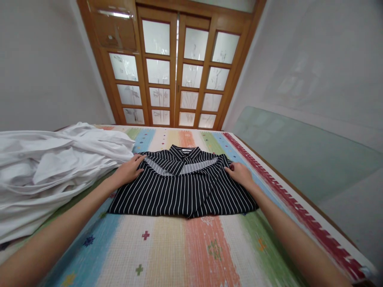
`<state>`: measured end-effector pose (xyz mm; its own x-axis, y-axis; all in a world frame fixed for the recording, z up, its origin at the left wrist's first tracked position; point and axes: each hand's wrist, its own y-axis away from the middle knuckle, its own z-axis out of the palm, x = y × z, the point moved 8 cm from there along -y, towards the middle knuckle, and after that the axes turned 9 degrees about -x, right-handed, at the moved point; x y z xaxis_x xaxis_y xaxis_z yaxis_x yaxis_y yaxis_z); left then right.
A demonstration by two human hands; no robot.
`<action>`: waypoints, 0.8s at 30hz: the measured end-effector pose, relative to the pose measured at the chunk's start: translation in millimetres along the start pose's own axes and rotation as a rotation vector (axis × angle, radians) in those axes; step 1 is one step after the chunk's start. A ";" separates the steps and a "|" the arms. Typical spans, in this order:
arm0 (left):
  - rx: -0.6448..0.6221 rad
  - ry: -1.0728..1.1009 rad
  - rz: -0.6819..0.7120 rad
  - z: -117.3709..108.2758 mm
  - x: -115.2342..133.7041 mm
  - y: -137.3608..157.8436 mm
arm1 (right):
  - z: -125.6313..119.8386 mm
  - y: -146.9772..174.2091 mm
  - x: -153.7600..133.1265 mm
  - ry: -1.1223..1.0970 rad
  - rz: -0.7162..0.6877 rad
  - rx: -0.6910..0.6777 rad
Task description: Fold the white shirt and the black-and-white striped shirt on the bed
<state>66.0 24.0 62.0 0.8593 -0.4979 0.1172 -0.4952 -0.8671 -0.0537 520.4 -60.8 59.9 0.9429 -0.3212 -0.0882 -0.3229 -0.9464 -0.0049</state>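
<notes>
A black shirt with white stripes (pixel 179 195) lies on the bed in front of me, its lower part folded up towards the collar. The collar (pixel 184 152) points away from me, and a strip of the paler inner side shows below it. My left hand (pixel 130 170) pinches the folded edge at the shirt's upper left. At the upper right, my right hand (pixel 239 173) grips the same folded edge near the shoulder. Both hands are closed on the fabric, and some of the fingertips are hidden by it.
A heap of white cloth (pixel 60 163) lies to the left, close to my left forearm. Beneath everything is a colourful striped bedspread (pixel 167 251). A pale green panel (pixel 299 147) stands along the right wall. Wooden doors with glass panes (pixel 175 71) are beyond the bed.
</notes>
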 end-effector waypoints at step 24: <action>0.289 0.009 -0.390 -24.4 -21.0 -37.9 | 3.0 1.2 7.7 0.099 0.218 -0.022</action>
<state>63.6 67.6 85.8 0.9718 -0.1363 0.1923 -0.0794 -0.9575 -0.2771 527.0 -64.3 56.3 0.8550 -0.5184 0.0132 -0.5186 -0.8547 0.0251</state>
